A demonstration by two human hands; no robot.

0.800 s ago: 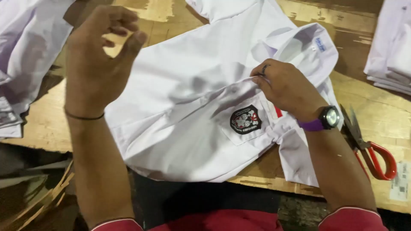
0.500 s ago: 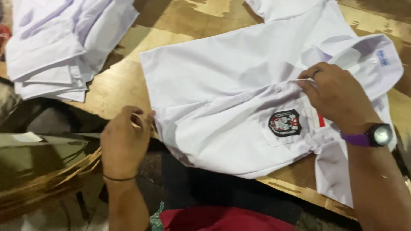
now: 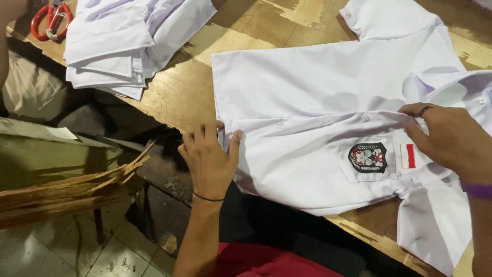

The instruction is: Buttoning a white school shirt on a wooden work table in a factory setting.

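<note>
A white short-sleeved shirt lies spread flat on the wooden table, buttoned front up. Its chest pocket carries a black crest badge with a small red-and-white patch beside it. My left hand grips the shirt's bottom hem at the table's edge, thumb on top of the cloth. My right hand, with a ring and a purple wristband, pinches the button strip near the collar. The cloth between both hands is drawn fairly straight.
A stack of folded white shirts sits at the table's far left, with red-handled scissors beyond it. A bundle of thin wooden strips sticks out below the table edge, above a tiled floor.
My left hand came down from mid-air and took hold of the shirt's bottom hem. The view swung left, bringing in the folded stack. My right hand stayed on the button strip.
</note>
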